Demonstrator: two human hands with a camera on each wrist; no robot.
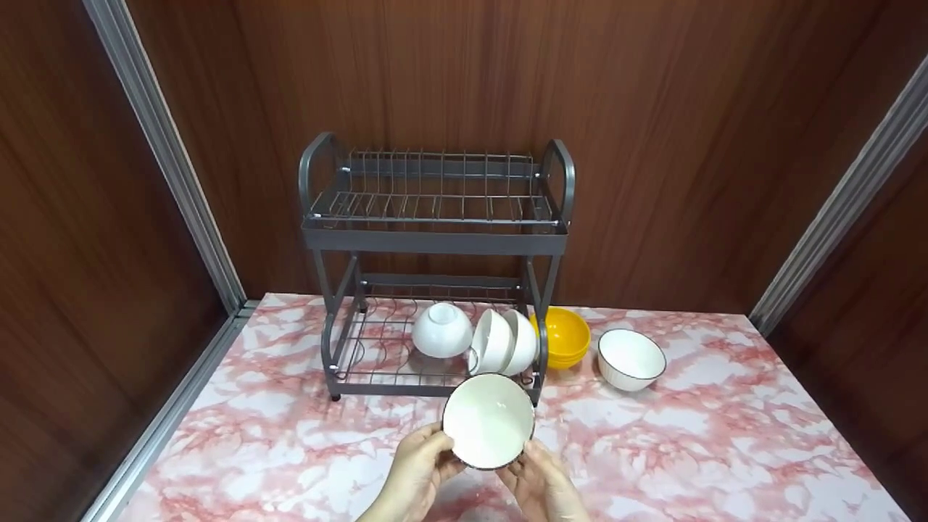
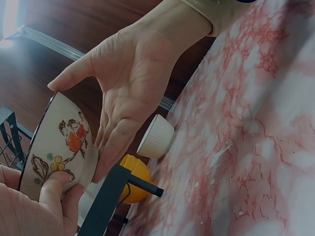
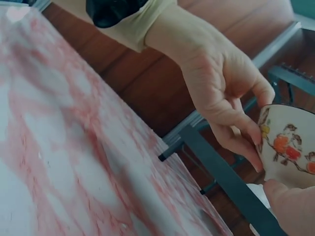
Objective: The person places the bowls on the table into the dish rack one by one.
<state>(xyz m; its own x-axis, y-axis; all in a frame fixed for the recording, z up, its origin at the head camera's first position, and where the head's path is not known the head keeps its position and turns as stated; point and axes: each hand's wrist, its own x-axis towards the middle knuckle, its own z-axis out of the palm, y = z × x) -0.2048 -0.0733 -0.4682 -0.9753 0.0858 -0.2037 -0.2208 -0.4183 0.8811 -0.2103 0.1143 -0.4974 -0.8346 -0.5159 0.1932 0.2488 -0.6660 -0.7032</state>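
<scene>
Both hands hold a cream bowl [image 1: 489,422] with a dark rim, its open inside turned up toward the head camera. Painted leaves and red and yellow fruit decorate its outer wall in the wrist views. My left hand [image 1: 422,467] grips the bowl's left side, its thumb at the rim and fingers against the outer wall. On the other side, my right hand [image 1: 542,484] has its thumb at the rim and fingers under the bowl near its foot. The bowl is raised in front of the two-tier dish rack [image 1: 435,243], overlapping its lower front bar in the head view.
On the rack's lower tier are an upside-down white bowl [image 1: 442,331] and two white bowls [image 1: 493,342] tilted on their sides. Stacked yellow bowls [image 1: 568,335] and a ribbed white bowl [image 1: 631,360] stand right of the rack on the marbled table [image 1: 689,449]. Brown panels surround the table.
</scene>
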